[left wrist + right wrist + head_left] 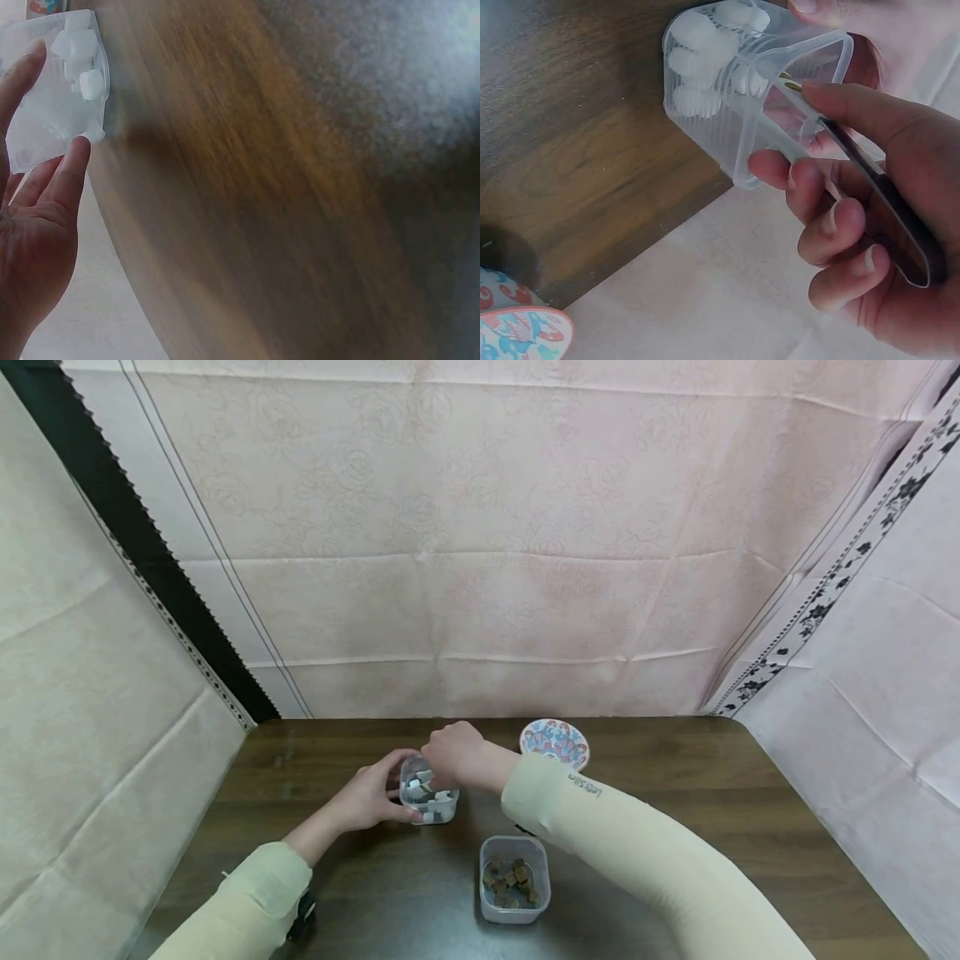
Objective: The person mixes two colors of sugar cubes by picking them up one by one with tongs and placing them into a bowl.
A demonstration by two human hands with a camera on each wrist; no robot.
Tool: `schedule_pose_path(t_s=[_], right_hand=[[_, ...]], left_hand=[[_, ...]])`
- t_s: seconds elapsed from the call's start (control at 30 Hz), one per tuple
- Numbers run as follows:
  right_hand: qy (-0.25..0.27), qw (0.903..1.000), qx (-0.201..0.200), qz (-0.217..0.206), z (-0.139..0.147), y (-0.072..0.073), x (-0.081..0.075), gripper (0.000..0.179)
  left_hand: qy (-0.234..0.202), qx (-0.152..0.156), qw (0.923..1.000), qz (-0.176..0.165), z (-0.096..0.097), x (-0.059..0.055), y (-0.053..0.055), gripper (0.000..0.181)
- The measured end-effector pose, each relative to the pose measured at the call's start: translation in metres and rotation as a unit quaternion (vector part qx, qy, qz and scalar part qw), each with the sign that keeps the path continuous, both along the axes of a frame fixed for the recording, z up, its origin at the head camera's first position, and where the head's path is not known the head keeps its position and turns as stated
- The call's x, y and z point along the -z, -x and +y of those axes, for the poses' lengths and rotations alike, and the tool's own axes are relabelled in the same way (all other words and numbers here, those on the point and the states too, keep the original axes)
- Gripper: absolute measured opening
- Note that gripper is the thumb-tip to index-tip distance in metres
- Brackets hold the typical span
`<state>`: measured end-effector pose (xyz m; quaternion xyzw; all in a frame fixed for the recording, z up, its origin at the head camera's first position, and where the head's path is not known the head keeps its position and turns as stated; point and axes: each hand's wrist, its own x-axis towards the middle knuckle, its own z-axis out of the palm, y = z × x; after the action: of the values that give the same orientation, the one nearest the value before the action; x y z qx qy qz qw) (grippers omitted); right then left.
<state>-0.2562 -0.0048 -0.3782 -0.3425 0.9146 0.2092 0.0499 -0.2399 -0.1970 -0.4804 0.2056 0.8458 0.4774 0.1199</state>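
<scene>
In the head view my left hand [367, 795] grips a clear plastic container [438, 817] from its left side, thumb and fingers on its walls. Several white lumps [694, 30] lie bunched in the container. My right hand [459, 755] reaches over the container's open side. The right wrist view shows that hand holding metal tongs [891, 202], their tips at the container's mouth. Whether the tips have a lump between them is hidden. A second clear container [516, 916] with several brown cubes [512, 878] stands nearer the front, below the right forearm.
A round piece with a red and blue pattern [555, 742], which looks like a cup in the right wrist view, stands near the table's back edge behind the right forearm. The brown wooden table [637, 827] ends at pale cloth hangings [525, 610] at the back and sides.
</scene>
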Motion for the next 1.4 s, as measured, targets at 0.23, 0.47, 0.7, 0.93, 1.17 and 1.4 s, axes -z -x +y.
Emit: schedule_pose_path(t_s=[0.23, 0.47, 0.7, 0.93, 1.17, 1.4], right_hand=[[-0.015, 0.9994, 0.027, -0.013, -0.012, -0.002, -0.002, 0.028], [-0.016, 0.9995, 0.026, -0.009, -0.013, -0.005, 0.002, 0.024], [-0.009, 0.9998, 0.016, -0.012, -0.005, -0.008, -0.005, 0.029], [0.018, 0.9997, -0.013, -0.002, 0.013, -0.010, -0.018, 0.024], [0.048, 0.9985, -0.013, -0.022, 0.033, -0.015, -0.038, 0.036], [0.096, 0.9949, 0.000, -0.032, 0.063, -0.016, -0.059, 0.042]], left_hand=[[-0.005, 0.001, 1.0000, -0.006, 0.000, 0.000, -0.001, 0.098], [-0.007, 0.000, 1.0000, -0.006, 0.001, -0.001, -0.002, 0.096], [-0.014, 0.006, 0.9999, -0.001, 0.002, -0.002, -0.002, 0.095], [-0.011, 0.006, 0.9999, 0.010, 0.002, -0.002, -0.002, 0.090], [-0.002, -0.003, 1.0000, 0.003, 0.001, -0.001, -0.002, 0.090], [-0.008, -0.001, 0.9999, 0.008, 0.001, -0.001, -0.001, 0.090]])
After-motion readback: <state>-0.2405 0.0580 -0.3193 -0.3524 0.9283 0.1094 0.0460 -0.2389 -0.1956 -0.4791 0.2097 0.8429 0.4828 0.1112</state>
